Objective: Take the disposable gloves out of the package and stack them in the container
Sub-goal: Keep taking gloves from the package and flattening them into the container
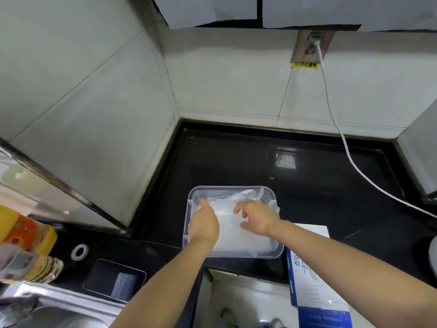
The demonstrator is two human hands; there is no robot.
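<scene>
Container: clear plastic, rectangular, stands on black counter near the front edge.

Gloves: lie inside the container as a whitish, filmy stack, flat toward the near side, crumpled and raised at the far right corner, where some film reaches the rim.

Left hand: reaches in along the container's left wall, fingers straight and close together, pointing away, pressed down on the gloves near the far left corner. Pinches nothing.

Right hand: hovers low over the middle of the stack, fingers spread and slightly bent, thumb apart from the rest, tips touching the top film. Grips nothing as far as can be seen.

Package: blue and white box, just right of the container, overhanging the counter's front edge, partly under the right forearm.

Behind, on the tiled wall: socket with a plugged-in white cable trailing down across the counter to the right.

At lower left: steel sink, a black tray beside it, a white ring on the counter, orange and yellow packets at the edge, blurred.
</scene>
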